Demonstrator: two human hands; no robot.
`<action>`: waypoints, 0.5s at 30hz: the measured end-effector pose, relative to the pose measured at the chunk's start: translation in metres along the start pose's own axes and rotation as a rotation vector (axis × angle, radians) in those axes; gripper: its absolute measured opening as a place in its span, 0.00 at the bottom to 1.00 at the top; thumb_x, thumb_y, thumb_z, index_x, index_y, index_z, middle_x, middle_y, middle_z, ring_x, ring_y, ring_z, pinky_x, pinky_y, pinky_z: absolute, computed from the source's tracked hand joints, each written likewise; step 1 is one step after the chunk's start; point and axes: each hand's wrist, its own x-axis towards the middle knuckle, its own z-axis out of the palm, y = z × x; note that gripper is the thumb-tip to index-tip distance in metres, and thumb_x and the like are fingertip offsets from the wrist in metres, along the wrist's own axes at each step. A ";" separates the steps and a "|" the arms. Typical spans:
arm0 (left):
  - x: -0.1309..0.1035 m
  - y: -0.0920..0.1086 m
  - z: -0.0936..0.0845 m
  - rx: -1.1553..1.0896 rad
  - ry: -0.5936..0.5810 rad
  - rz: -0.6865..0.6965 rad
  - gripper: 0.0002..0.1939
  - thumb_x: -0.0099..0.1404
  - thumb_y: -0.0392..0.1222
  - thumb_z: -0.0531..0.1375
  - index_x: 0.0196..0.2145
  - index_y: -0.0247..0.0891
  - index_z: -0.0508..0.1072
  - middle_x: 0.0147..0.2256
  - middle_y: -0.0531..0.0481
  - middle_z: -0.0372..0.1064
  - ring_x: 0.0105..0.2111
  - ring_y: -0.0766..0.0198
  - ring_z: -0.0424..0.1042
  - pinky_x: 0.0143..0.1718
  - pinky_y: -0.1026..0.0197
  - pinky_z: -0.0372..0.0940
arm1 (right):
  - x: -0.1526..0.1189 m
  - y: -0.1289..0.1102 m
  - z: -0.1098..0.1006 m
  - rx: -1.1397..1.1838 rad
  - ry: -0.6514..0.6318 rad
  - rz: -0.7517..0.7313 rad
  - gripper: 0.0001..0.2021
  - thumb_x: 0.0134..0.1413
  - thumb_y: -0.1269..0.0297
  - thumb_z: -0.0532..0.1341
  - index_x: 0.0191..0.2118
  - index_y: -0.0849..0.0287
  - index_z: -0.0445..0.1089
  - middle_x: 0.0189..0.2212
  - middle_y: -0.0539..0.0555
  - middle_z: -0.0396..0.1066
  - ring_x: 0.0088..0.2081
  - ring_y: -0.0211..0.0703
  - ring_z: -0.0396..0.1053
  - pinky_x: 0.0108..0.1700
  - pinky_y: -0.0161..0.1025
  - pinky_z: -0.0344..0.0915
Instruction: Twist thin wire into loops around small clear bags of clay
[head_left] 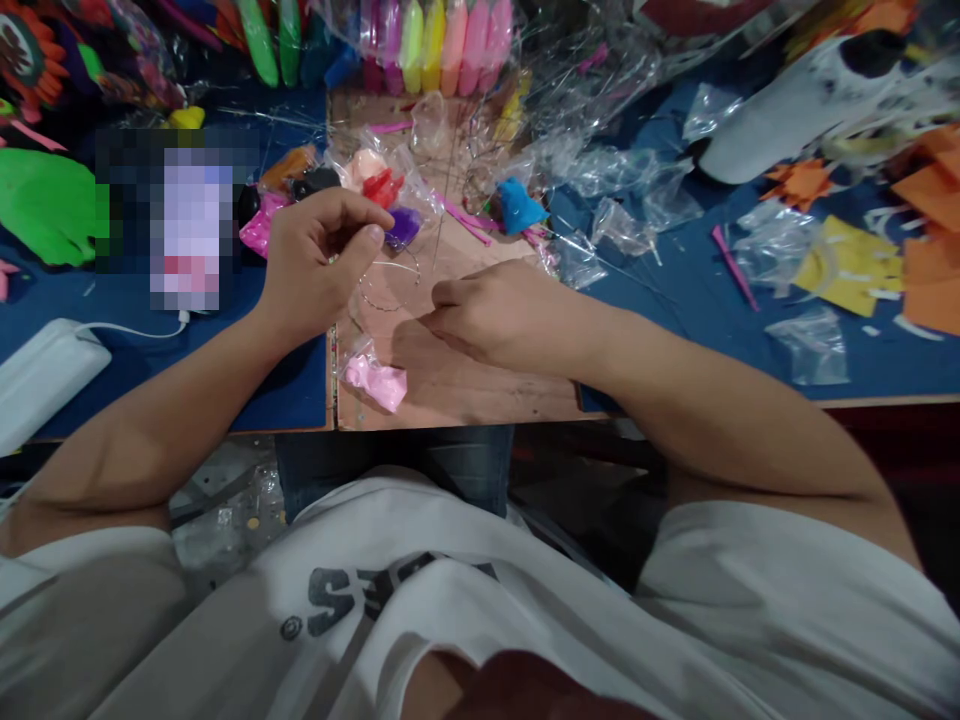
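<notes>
My left hand [319, 245] is raised over the wooden board [487, 395], thumb and forefinger pinched on a thin wire ring [390, 308]. The ring hangs as a loose, slightly twisted loop between my hands. To its right, my right hand [502, 315] is closed, fingertips pointing at the loop; whatever they grip is hidden or too small to make out. Behind my left fingertips lie purple clay [405, 226] and red clay [382, 186] in clear wrap. A wrapped pale pink lump [379, 382] rests near the board's front edge.
Several coloured clay sticks [435, 45] lie at the back. Blue clay [521, 205] and clear wrappers [622, 225] are behind my right hand. A pixelated screen [191, 230] and a white power bank [52, 380] with cable are left. Orange and yellow sheets [851, 265] lie right.
</notes>
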 end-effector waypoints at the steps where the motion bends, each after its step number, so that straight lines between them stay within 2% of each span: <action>1: 0.001 -0.002 -0.001 -0.032 -0.010 -0.026 0.19 0.70 0.71 0.78 0.42 0.56 0.89 0.37 0.49 0.85 0.37 0.49 0.82 0.45 0.40 0.80 | 0.002 -0.002 0.001 -0.010 -0.011 0.012 0.18 0.82 0.71 0.56 0.51 0.63 0.86 0.45 0.63 0.83 0.36 0.49 0.71 0.38 0.48 0.46; 5: 0.003 -0.002 -0.002 -0.096 -0.001 -0.191 0.24 0.66 0.76 0.78 0.43 0.57 0.89 0.35 0.51 0.84 0.40 0.49 0.81 0.47 0.39 0.80 | 0.006 -0.003 0.006 0.009 0.005 0.041 0.15 0.82 0.70 0.57 0.50 0.64 0.84 0.44 0.64 0.83 0.35 0.49 0.70 0.39 0.48 0.48; 9: 0.004 0.008 -0.004 -0.170 0.008 -0.379 0.26 0.56 0.76 0.81 0.42 0.59 0.89 0.40 0.51 0.87 0.47 0.44 0.81 0.50 0.34 0.76 | 0.007 -0.001 0.010 0.008 0.026 -0.004 0.15 0.81 0.70 0.57 0.53 0.65 0.83 0.44 0.64 0.83 0.36 0.51 0.71 0.40 0.47 0.53; 12: 0.005 0.007 -0.008 -0.261 -0.013 -0.423 0.21 0.54 0.71 0.82 0.41 0.63 0.90 0.43 0.52 0.88 0.46 0.41 0.82 0.50 0.30 0.75 | 0.007 -0.001 0.012 0.042 0.062 -0.058 0.15 0.82 0.70 0.57 0.53 0.66 0.83 0.45 0.64 0.83 0.39 0.53 0.73 0.44 0.47 0.60; 15: 0.007 -0.004 -0.012 -0.283 -0.045 -0.411 0.20 0.60 0.69 0.80 0.45 0.61 0.89 0.46 0.50 0.88 0.46 0.43 0.84 0.51 0.30 0.78 | 0.007 0.002 0.010 0.121 0.106 -0.106 0.17 0.83 0.69 0.55 0.56 0.65 0.84 0.46 0.64 0.84 0.44 0.55 0.77 0.50 0.48 0.65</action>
